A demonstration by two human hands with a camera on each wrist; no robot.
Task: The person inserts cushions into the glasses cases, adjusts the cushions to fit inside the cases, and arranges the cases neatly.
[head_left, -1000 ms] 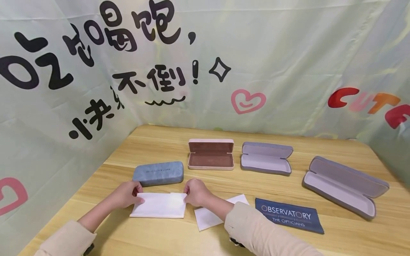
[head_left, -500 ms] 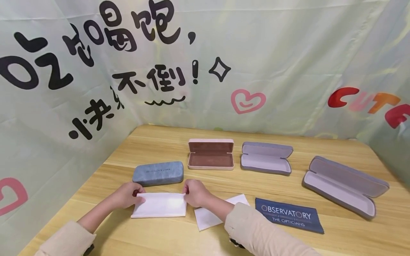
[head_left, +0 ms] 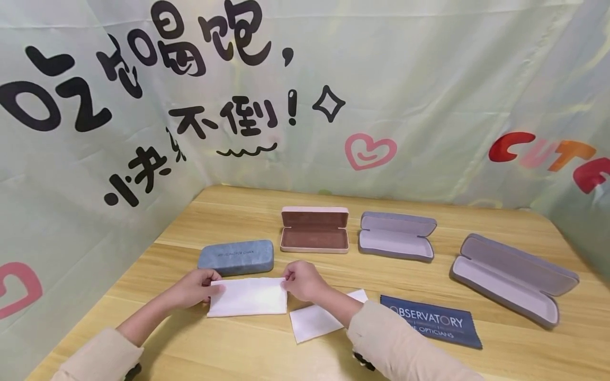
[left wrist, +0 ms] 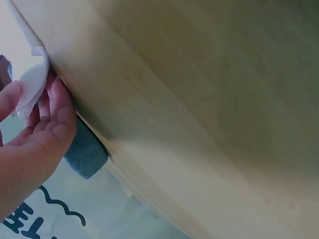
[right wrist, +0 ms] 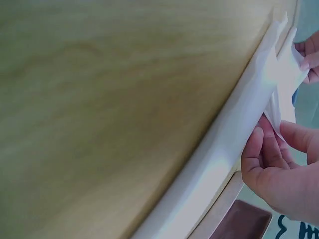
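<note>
A folded white cloth (head_left: 249, 297) is stretched between both hands in front of the blue glasses case (head_left: 235, 257). My left hand (head_left: 196, 289) pinches its upper left corner, thumb on the near face. At the upper right corner, my right hand (head_left: 306, 281) pinches the cloth between thumb and fingers. The left wrist view shows the cloth's end (left wrist: 30, 64) bent over the fingers of the left hand (left wrist: 50, 122). A second white cloth (head_left: 314, 320) lies flat on the table, partly under the right forearm.
A dark blue cloth (head_left: 452, 324) with printed lettering lies to the right, partly covered by the sleeve (head_left: 400, 344). Behind stand a pink glasses case (head_left: 314, 250), a purple-grey case (head_left: 395, 253) and a larger grey case (head_left: 505, 296), all with lids up. Fabric walls enclose the table.
Both hands have moved a little to the right and away from me, taking the white cloth closer to the blue case. The right sleeve now covers more of the dark blue cloth.
</note>
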